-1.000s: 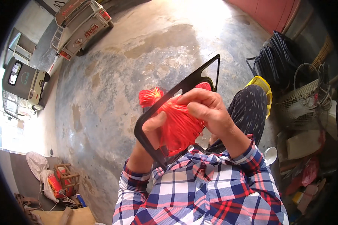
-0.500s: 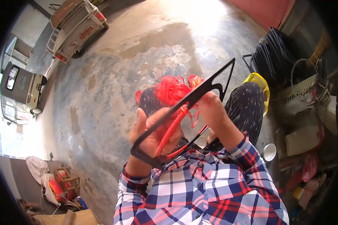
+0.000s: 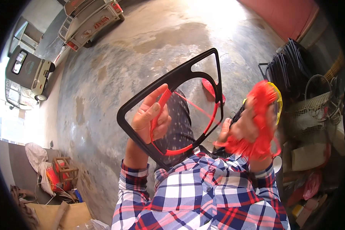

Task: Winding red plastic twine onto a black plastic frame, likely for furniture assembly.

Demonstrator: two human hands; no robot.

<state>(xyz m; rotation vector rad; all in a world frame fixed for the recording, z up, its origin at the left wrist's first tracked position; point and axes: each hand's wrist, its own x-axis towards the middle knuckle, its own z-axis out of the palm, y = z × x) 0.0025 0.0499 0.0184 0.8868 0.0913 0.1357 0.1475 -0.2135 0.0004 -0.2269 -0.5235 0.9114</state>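
Black frame [image 3: 182, 74], part-wrapped in red cord [image 3: 178, 150], pinched by left hand [image 3: 147, 119], blurred right hand [image 3: 244, 125] gripping the skein [image 3: 263, 119], apparently mid-winding, next pass needing tension.

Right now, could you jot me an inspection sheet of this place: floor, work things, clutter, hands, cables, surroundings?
Surface: grey floor, darker patches showing.
Job's things: black frame, partly wrapped in red; red cord bundle.
Clutter: wire basket, wooden stool, stacked black frames.
Hands: left hand grips the frame at a red-wrapped part; right hand, blurred, holds the bundle.
Cables: thin strands beside the stool; cannot tell whether cables.
Surroundings: vehicle cab, cargo bed, red wall or door.
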